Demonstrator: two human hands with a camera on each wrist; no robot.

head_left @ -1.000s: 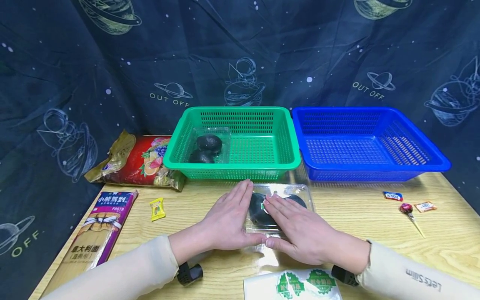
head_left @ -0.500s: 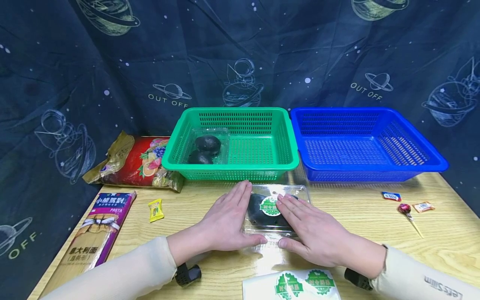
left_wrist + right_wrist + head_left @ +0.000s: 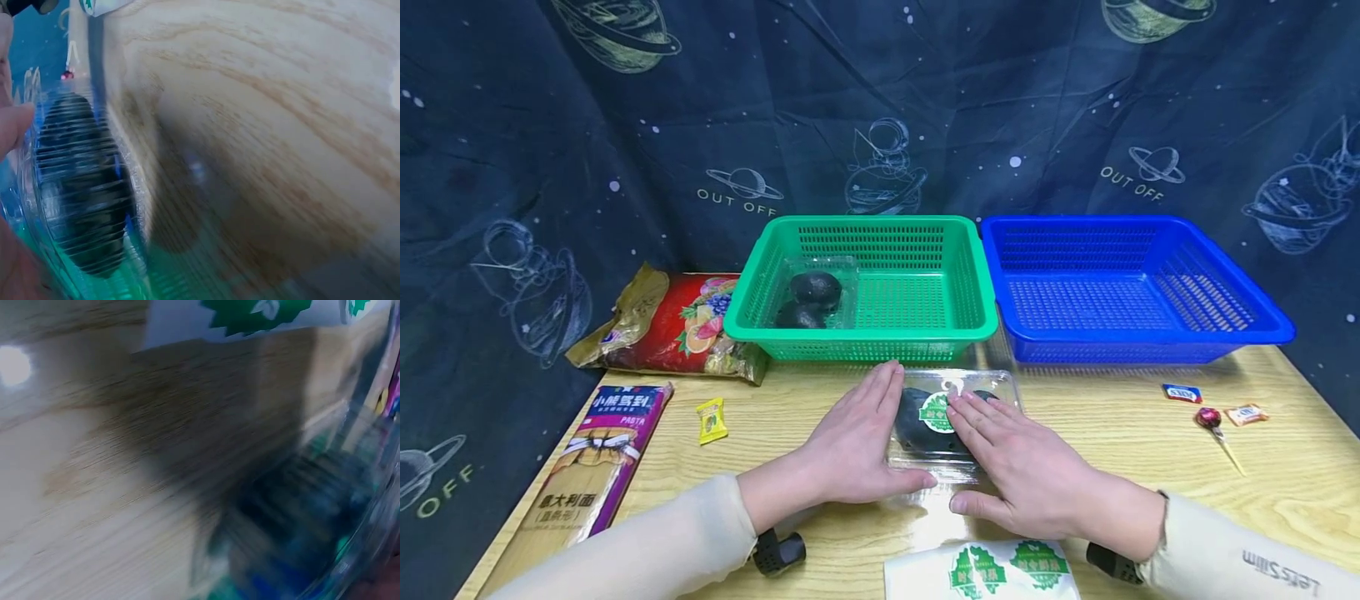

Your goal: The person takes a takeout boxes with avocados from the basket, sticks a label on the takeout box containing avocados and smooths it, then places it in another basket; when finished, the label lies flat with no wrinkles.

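Bracing with the left hand (image 3: 865, 446), straight-fingered and closed round nothing, along the left side of a clear rectangular plastic box (image 3: 925, 458) holding dark, rounded items (image 3: 913, 433), set at the near middle of the pale wooden desk (image 3: 1150, 454), just near of the green slotted plastic basket (image 3: 861, 335); pressing with the right hand (image 3: 1026, 471), likewise straight-fingered and gripping nothing, on the box's top; within the last second, shifted right with that hand, then slightly back left, uncovering most of a round green-and-white sticker (image 3: 936, 413); probably smoothing it down, already placed, though impossible to tell how firmly stuck.
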